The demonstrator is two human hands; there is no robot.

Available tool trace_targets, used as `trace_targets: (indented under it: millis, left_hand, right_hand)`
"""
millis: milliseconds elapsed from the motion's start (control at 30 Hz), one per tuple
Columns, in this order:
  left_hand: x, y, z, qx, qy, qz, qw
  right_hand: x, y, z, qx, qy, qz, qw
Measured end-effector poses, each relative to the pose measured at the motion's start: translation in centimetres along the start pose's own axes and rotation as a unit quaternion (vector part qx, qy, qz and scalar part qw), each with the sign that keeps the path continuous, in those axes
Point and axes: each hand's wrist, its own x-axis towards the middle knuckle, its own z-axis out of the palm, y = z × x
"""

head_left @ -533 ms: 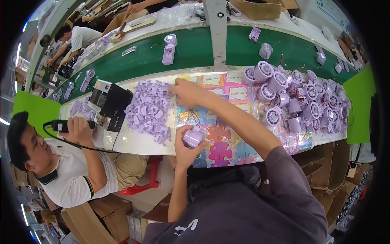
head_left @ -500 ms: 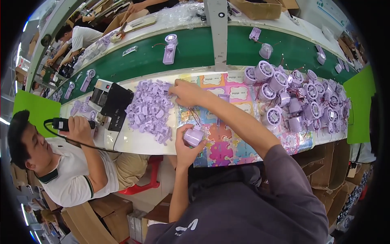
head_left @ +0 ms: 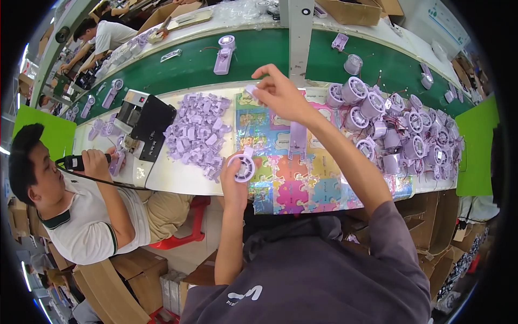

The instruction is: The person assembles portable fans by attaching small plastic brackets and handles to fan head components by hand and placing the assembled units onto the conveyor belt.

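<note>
My left hand (head_left: pixel 233 186) is closed round a lilac round fan housing (head_left: pixel 245 168), its ringed face with a dark slotted middle turned up. My right hand (head_left: pixel 280 96) pinches a small lilac plastic part (head_left: pixel 251 90) above the far edge of the worktop, with some fingers raised. A lilac handle shell (head_left: pixel 297 140) lies under my right forearm on the colourful printed sheets (head_left: pixel 291 186). To the left of the sheets spreads a heap of small lilac plastic parts (head_left: pixel 197 132).
Several lilac fan housings with wires (head_left: pixel 413 129) are heaped at the right. A black machine (head_left: pixel 148 127) stands left of the small parts; beside it sits a person (head_left: pixel 102 205) holding a black corded tool (head_left: pixel 81 162). Beyond runs a green conveyor (head_left: pixel 253 59) behind a metal post (head_left: pixel 299 43).
My right hand has left the heap of small parts, moving right and away with one part. My left hand has turned the fan housing, so its ringed face shows.
</note>
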Motion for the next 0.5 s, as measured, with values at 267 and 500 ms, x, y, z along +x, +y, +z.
trace_targets:
  millis: [267, 500]
  left_hand:
    - [-0.3, 0.7, 0.5, 0.033, -0.013, -0.017, 0.999]
    - [-0.9, 0.8, -0.7, 0.061, -0.058, -0.051, 0.995]
  right_hand:
    - [-10.3, 0.6, 3.5, 0.178, -0.062, 0.079, 0.979]
    - [-10.5, 0.5, 3.3, 0.024, -0.116, 0.112, 0.987]
